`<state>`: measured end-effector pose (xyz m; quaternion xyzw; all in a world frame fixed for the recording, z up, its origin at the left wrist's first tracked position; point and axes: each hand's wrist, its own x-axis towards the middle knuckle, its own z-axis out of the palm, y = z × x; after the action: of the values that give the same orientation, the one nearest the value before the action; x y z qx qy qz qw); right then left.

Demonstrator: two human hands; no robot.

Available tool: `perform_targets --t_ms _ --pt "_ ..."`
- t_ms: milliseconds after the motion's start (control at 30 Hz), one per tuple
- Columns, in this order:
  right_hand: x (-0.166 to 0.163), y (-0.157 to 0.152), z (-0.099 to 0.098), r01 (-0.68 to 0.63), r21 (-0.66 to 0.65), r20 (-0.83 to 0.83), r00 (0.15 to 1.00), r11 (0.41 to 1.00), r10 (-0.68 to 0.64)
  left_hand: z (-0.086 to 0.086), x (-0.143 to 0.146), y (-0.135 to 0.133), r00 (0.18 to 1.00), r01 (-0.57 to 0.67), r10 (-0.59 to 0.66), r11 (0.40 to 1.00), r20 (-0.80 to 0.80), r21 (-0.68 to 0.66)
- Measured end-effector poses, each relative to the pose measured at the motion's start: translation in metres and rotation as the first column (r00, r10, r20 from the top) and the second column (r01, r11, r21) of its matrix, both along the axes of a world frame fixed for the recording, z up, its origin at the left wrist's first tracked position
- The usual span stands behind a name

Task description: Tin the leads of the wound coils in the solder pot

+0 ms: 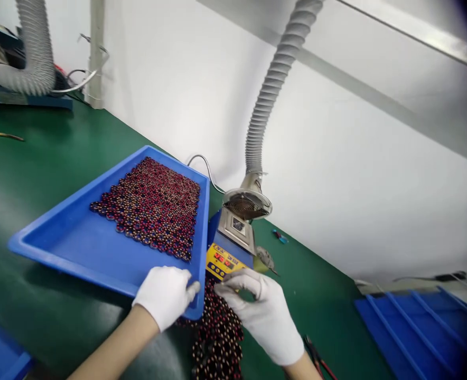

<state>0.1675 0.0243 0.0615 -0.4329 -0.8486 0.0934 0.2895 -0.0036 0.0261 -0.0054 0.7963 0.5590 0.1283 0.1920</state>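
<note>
Now the gloved left hand [166, 296] grips the near corner of the blue tray [71, 237], with its thumb over the rim. Small dark-red coils [152, 206] cover the tray's far half, at twelve o'clock from that hand. At three o'clock, just beside the corner, the gloved right hand [263, 314] has its fingers curled; whether it pinches anything I cannot tell. At its eight o'clock a heap [217, 338] of coils lies on the green bench [27, 174]. A yellow-faced station [221, 262] sits at its eleven o'clock, under a grey hose [273, 84].

White-gloved left grip [165, 295], right grip [264, 316], bare forearms [118, 343]
</note>
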Motion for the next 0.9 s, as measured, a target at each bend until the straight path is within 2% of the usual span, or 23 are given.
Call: perform_targets --t_ms 67,167,233,300,367,467,600,767,833,900 --pt "0.018 -0.025 -0.021 0.153 -0.079 -0.069 0.985 0.985 -0.158 0.000 0.001 0.001 0.999 0.006 -0.007 1.000 -0.032 -0.004" --pt "0.030 -0.053 -0.056 0.320 -0.253 -0.145 0.921 0.913 -0.363 0.003 0.002 0.002 0.997 0.010 -0.012 1.000 -0.078 -0.019" --pt "0.031 -0.065 -0.075 0.318 -0.409 -0.216 0.877 0.855 -0.429 0.006 0.003 0.001 0.994 0.005 -0.008 1.000 -0.106 -0.028" --pt "0.029 -0.074 -0.087 0.243 -0.495 -0.270 0.870 0.834 -0.413 0.008 0.005 0.000 0.992 -0.003 -0.002 0.999 -0.127 -0.034" --pt "0.024 -0.080 -0.094 0.161 -0.456 -0.254 0.919 0.875 -0.301 0.009 0.006 -0.001 0.990 -0.013 0.008 0.999 -0.140 -0.040" --pt "0.014 -0.083 -0.097 0.111 -0.330 -0.074 0.987 0.937 -0.143 0.010 0.008 -0.002 0.989 -0.030 0.023 0.999 -0.145 -0.045" --pt "-0.009 -0.075 -0.097 0.207 -0.324 0.182 0.971 0.923 -0.154 0.011 0.008 -0.003 0.990 -0.056 0.048 0.997 -0.133 -0.056" --pt "-0.034 -0.065 -0.101 0.336 -0.289 0.426 0.884 0.897 -0.193 0.015 0.009 -0.004 0.995 -0.077 0.071 0.994 -0.076 -0.075" --pt "-0.031 -0.065 -0.102 0.333 -0.284 0.450 0.874 0.899 -0.182 0.016 0.008 -0.005 0.996 -0.088 0.085 0.994 -0.040 -0.070" --pt "-0.017 -0.065 -0.099 0.281 -0.323 0.343 0.925 0.904 -0.165 0.016 0.007 -0.006 0.993 -0.116 0.117 0.992 0.000 -0.057"
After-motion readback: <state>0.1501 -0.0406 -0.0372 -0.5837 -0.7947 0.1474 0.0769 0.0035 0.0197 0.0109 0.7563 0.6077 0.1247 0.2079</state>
